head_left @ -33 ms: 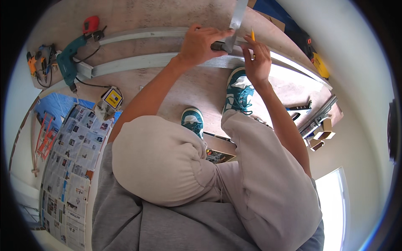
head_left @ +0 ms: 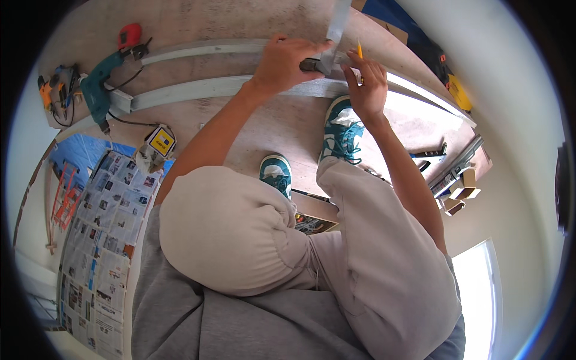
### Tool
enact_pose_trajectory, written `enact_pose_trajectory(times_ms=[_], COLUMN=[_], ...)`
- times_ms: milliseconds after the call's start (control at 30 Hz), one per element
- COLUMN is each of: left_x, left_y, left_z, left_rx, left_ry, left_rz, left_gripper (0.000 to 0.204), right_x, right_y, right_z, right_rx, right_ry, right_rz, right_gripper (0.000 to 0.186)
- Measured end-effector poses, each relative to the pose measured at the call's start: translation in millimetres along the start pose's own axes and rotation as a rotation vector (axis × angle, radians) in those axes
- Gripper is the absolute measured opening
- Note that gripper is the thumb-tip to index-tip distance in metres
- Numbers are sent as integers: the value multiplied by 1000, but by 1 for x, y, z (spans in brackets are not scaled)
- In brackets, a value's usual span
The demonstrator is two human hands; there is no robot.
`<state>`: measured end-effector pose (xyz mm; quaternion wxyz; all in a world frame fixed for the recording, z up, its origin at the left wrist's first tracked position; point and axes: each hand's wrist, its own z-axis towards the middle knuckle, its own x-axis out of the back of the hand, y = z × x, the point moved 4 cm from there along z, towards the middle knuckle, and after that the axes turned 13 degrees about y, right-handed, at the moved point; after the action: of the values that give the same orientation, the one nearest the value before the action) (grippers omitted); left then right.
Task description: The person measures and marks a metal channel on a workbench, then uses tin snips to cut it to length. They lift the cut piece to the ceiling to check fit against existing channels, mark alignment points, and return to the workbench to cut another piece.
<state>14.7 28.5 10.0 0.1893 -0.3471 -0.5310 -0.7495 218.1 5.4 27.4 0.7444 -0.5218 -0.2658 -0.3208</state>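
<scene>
My left hand (head_left: 282,65) lies across two long metal channels. Its index finger presses on the flat blade of a metal square (head_left: 337,30), and its thumb is by the dark stock (head_left: 309,65). The blade points away over the far channel (head_left: 204,52); the near channel (head_left: 186,92) runs alongside. My right hand (head_left: 367,90) hovers just right of the square with a yellow pencil (head_left: 360,49) between its fingers, tip pointing up and away. Whether those fingers touch the channel I cannot tell.
A teal corded drill (head_left: 96,84) lies at the left by a red-topped tool (head_left: 129,35). Nearby are a yellow tape measure (head_left: 162,141) and newspaper sheets (head_left: 102,252). Hand tools (head_left: 432,153) and open cardboard boxes (head_left: 465,185) sit at the right. My shoes (head_left: 342,132) stand close to the near channel.
The square has shifted very slightly to the left, along with my left fingertips. My right hand and the pencil have also moved a little left.
</scene>
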Motion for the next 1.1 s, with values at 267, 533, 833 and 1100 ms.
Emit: enact_pose_trajectory(times_ms=[267,533,833,1100], left_x=[9,-8,12,106], left_y=[-20,-2,13,-14], left_z=[-10,-13,2,-62], left_rx=[-92,-94,-51,602], left_ry=[-20,11,162,588], left_rz=[103,214,-39,-505], left_gripper=[64,66,34,44], right_x=[-3,-15,-18,-19], right_y=[16,7,12,15], right_z=[-2,2,8,13], right_rx=[-16,42,53,32], right_ry=[-26,-36,-64,-148], right_rz=[12,-27,-32,-62], right_gripper=[23,21,28,26])
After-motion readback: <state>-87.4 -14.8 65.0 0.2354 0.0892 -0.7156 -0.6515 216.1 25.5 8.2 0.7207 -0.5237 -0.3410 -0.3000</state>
